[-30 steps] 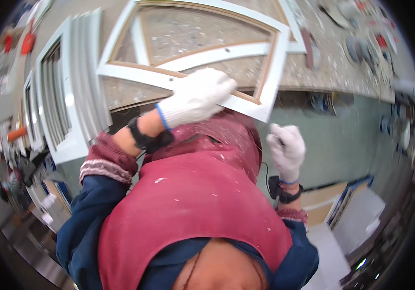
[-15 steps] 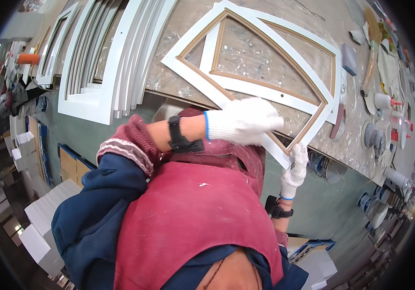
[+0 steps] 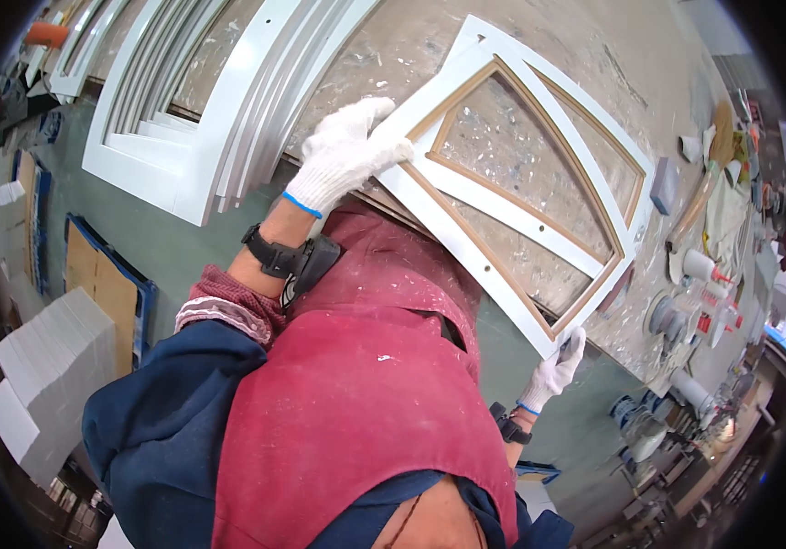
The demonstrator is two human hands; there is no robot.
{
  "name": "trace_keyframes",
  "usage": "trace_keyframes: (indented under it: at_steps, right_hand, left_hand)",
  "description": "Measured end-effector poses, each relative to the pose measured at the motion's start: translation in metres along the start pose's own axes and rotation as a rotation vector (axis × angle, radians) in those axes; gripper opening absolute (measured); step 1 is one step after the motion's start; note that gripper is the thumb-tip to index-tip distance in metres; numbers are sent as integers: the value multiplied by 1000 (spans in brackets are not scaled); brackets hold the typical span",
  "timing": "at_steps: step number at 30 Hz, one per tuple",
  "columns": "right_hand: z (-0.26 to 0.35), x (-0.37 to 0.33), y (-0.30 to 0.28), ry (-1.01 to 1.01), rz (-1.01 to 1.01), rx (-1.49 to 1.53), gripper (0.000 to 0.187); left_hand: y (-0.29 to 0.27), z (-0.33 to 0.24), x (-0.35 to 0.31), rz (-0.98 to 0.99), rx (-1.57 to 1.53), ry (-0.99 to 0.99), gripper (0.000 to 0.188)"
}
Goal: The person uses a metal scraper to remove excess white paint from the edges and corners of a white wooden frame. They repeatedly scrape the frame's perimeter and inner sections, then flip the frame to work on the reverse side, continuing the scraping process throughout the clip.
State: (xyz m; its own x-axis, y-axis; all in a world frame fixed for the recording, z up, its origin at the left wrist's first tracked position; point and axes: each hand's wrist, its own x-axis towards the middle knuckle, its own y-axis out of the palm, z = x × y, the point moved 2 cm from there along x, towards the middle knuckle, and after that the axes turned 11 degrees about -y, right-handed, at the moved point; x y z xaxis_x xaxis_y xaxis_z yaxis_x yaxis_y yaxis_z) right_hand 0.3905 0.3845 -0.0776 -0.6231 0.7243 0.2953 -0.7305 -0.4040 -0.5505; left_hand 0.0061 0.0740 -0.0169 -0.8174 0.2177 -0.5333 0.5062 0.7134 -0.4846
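Note:
A white frame with a brown inner edge and one curved side lies partly over a second, similar white frame on the worktable. My left hand, in a white knit glove, grips the upper frame's left corner, thumb and fingers spread around it. At the near corner, which juts past the table edge, my right hand holds the same frame. It wears a white glove too, and the frame hides part of its fingers.
Several white frames stand stacked at the left. A grey block, a red-tipped white bottle and other supplies sit at the table's right. Stacked white panels and a tan board are at lower left.
My left hand has gone from over the near rail to the frame's left corner. The upper frame has turned and shifted over the lower one. My right hand stays at the near corner.

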Motion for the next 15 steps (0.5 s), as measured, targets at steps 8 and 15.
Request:
trace_keyframes:
  at_steps: [8,15]
  right_hand:
    - [-31,-4,-30,403,-277,461,49]
    - [-23,9,-26,618,-429,574,4]
  left_hand:
    - [10,23,-13,395,-610,-14,41]
    - [17,35,-10,595,-819,22,38]
